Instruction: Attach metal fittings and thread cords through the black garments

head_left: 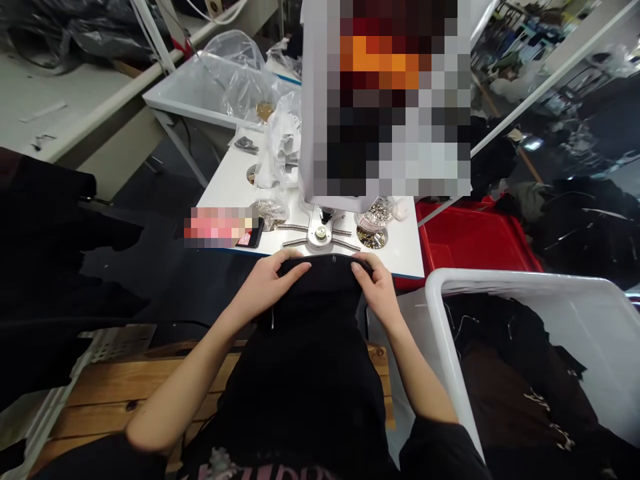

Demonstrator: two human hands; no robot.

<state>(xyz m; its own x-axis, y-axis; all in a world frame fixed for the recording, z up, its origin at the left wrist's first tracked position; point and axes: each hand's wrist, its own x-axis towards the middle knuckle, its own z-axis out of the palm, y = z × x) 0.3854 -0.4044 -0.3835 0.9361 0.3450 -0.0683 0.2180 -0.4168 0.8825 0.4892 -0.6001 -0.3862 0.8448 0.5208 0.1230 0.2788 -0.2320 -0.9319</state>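
Note:
A piece of black fabric point(325, 283) is stretched between my two hands at the front edge of the white work table point(220, 183). My left hand point(267, 280) pinches its upper left edge, thumb on top. At the upper right edge my right hand point(377, 280) grips it the same way. A small metal piece point(334, 259) shows near the middle of the fabric's top edge. Just beyond the cloth is the machine's round base point(320, 233), with coiled springs point(294, 228) spreading to both sides. The machine's pale housing point(315, 133) rises above it, partly blurred out.
Small metal parts fill a clear bag point(380, 212) and a round recess point(373, 239) on the right. A phone point(253, 233) lies left. A white bin point(453, 277) of dark garments stands right, before a red bin point(470, 240). Behind is a plastic-lined trough point(185, 93).

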